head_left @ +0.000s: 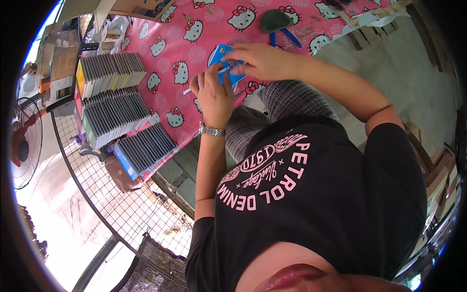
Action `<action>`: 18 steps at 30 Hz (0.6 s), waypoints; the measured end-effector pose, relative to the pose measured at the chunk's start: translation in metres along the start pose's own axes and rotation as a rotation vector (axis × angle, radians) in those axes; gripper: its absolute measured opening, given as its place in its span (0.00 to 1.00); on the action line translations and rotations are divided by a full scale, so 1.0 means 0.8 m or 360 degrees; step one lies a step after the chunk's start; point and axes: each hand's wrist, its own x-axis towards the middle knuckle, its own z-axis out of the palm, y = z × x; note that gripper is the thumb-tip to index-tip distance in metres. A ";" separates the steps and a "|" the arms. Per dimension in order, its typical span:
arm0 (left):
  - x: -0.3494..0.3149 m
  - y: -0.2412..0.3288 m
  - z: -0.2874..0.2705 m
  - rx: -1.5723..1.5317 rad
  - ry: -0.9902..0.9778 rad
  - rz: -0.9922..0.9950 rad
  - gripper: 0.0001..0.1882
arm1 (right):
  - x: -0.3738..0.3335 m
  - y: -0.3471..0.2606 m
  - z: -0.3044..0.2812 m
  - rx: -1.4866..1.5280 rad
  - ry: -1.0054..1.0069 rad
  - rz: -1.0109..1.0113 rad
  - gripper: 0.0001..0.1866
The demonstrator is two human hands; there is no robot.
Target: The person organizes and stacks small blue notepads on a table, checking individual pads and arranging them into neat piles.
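On the pink cloth lies a small blue booklet or flat pack, partly hidden by both hands. My left hand, with a metal watch at the wrist, has its fingers bent and closed around a thin white stick-like piece. One end of that piece sticks out to the left, and the other runs across the blue thing. From the right, my right hand curls its fingers over the blue thing, close to the left fingertips. What exactly its fingertips pinch is partly hidden.
Three rows of upright thin cases stand at the table's left side. Beyond my hands lies a dark green rounded object with two blue handles. A cardboard box sits at the far edge. A fan and wire mesh are at left.
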 end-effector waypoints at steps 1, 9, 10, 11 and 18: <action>-0.002 0.004 0.001 0.0005 0.0030 0.0029 0.11 | -0.005 -0.003 0.003 -0.0073 0.0118 -0.0149 0.16; 0.005 0.003 -0.007 0.0098 -0.0185 0.0152 0.12 | 0.026 0.124 -0.107 -0.1057 -0.0257 -0.0379 0.20; 0.008 0.001 -0.010 0.0062 -0.0194 0.0175 0.12 | 0.016 0.151 -0.125 -0.1308 -0.0279 -0.0452 0.21; 0.006 -0.001 -0.011 0.0032 -0.0210 0.0184 0.11 | 0.005 0.163 -0.132 -0.1225 -0.0381 -0.0343 0.21; -0.006 -0.015 -0.001 -0.0023 -0.0147 0.0100 0.09 | -0.036 0.128 -0.140 -0.1328 -0.0292 0.0096 0.23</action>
